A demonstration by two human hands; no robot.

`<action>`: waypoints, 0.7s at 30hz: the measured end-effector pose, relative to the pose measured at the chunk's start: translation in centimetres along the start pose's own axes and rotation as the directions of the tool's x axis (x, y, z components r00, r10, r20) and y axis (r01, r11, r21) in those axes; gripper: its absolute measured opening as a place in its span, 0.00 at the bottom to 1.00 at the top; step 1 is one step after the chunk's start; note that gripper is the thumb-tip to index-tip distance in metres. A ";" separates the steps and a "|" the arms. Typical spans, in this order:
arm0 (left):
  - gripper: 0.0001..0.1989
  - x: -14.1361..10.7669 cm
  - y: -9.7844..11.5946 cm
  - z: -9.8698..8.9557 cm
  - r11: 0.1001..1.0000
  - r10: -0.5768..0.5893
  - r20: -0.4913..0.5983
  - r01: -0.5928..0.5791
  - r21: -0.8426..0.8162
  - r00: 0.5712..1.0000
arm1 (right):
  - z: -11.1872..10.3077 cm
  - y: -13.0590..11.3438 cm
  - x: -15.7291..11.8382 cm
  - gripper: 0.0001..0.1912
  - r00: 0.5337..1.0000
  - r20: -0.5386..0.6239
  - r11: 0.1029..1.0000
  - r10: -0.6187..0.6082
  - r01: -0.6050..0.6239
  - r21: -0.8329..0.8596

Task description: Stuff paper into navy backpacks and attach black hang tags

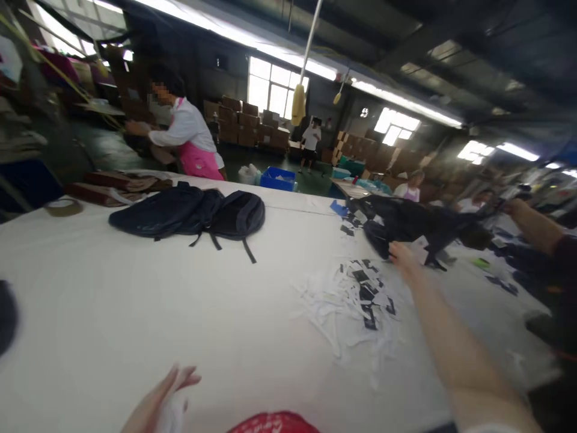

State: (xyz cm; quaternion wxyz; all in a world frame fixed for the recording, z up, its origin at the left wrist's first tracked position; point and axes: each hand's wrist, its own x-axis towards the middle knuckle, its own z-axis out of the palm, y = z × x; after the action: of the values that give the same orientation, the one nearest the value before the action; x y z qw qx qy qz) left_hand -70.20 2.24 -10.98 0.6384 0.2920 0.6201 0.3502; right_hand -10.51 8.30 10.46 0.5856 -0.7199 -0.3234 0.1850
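Observation:
My right hand (403, 260) reaches far out over the white table, its fingers closed on the near edge of a dark backpack (396, 219). A white paper tag (420, 248) shows beside these fingers. Low in the view, my left hand (164, 397) is above the table with its fingers stretched out. Something whitish lies against its palm, too blurred to name. Two dark navy backpacks (166, 210) lie side by side on the far left part of the table, straps hanging toward me.
White strips and dark scraps (367, 291) litter the white table (252, 313). A tape roll (64, 207) and brown bags (108, 189) lie at left. Another person's arm (536, 225) reaches in from the right. A person in a pink apron (198, 159) stands across the table.

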 end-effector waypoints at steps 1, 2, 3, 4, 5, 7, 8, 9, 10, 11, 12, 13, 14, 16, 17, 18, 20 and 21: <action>0.31 -0.2 0.5 1.0 0.999 -0.011 0.072 0.014 -0.044 0.997 | 2.2 2.3 -2.0 0.19 0.996 0.069 0.998 0.058 -0.057 -0.015; 0.34 -0.6 1.0 1.9 0.998 -0.007 0.138 0.016 -0.061 0.990 | 4.6 4.5 -4.5 0.19 0.980 0.163 0.994 0.111 -0.106 -0.036; 0.35 -0.9 1.4 2.7 0.997 0.005 0.195 0.009 -0.070 0.981 | 7.1 6.5 -7.3 0.21 0.951 0.271 0.988 0.152 -0.141 -0.057; 0.35 -1.3 1.8 3.5 0.997 0.024 0.248 -0.006 -0.071 0.969 | 9.5 8.3 -10.4 0.23 0.901 0.395 0.983 0.181 -0.160 -0.086; 0.35 -1.5 2.1 4.2 0.997 0.047 0.287 -0.026 -0.075 0.957 | 11.9 9.8 -13.5 0.24 0.814 0.545 0.979 0.199 -0.137 -0.153; 0.37 -1.8 2.2 5.3 0.996 0.057 0.367 -0.030 -0.080 0.928 | 16.0 11.6 -19.7 0.24 0.613 0.767 0.977 0.192 -0.048 -0.206; 0.39 -1.8 2.0 5.7 0.997 0.043 0.412 -0.011 -0.081 0.910 | 17.8 11.9 -22.5 0.23 0.512 0.848 0.987 0.138 0.005 -0.163; 0.41 -1.9 1.7 6.1 0.997 0.032 0.452 0.004 -0.078 0.891 | 19.3 11.8 -25.1 0.22 0.410 0.907 0.992 0.095 0.040 -0.122; 0.42 -2.0 1.4 6.5 0.997 0.028 0.476 0.008 -0.072 0.879 | 20.4 11.3 -27.4 0.21 0.311 0.949 0.995 0.045 0.070 -0.070; 0.43 -2.2 1.0 6.8 0.998 0.030 0.490 0.002 -0.066 0.871 | 21.3 10.6 -29.4 0.20 0.240 0.971 0.995 -0.002 0.099 -0.023; 0.43 -2.6 0.6 7.1 0.998 0.040 0.495 -0.014 -0.058 0.868 | 21.9 9.7 -31.0 0.18 0.188 0.981 0.991 -0.040 0.131 0.015; 0.42 -3.1 0.3 7.3 0.998 0.058 0.486 -0.037 -0.051 0.872 | 22.3 8.7 -32.2 0.15 0.162 0.984 0.985 -0.071 0.166 0.044; 0.42 -3.7 0.0 7.3 0.997 0.077 0.471 -0.061 -0.049 0.879 | 22.7 7.9 -33.1 0.12 0.164 0.982 0.978 -0.097 0.198 0.063; 0.40 -4.8 -0.1 6.9 0.994 0.109 0.439 -0.093 -0.057 0.892 | 23.1 6.8 -34.0 0.08 0.160 0.981 0.974 -0.110 0.213 0.074; 0.38 -5.2 -0.1 6.4 0.993 0.115 0.443 -0.099 -0.059 0.889 | 23.2 6.7 -34.2 0.08 0.178 0.980 0.982 -0.091 0.178 0.059; 0.36 -5.6 0.0 5.8 0.993 0.119 0.455 -0.106 -0.054 0.883 | 23.3 6.7 -34.2 0.08 0.213 0.975 0.992 -0.061 0.120 0.036; 0.32 -6.1 0.2 4.4 0.991 0.121 0.496 -0.135 -0.009 0.860 | 23.4 7.0 -34.0 0.11 0.329 0.944 1.000 0.008 -0.012 -0.005; 0.31 -6.4 0.2 3.8 0.988 0.124 0.506 -0.156 0.020 0.854 | 23.4 7.2 -33.8 0.13 0.396 0.918 0.998 0.031 -0.064 -0.006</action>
State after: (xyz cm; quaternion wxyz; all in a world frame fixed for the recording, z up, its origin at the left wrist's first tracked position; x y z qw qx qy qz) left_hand -66.35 -2.58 -6.82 0.7415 0.4367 0.4198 0.2886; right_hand -48.20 1.40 -6.00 0.3172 -0.5000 -0.5684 0.5713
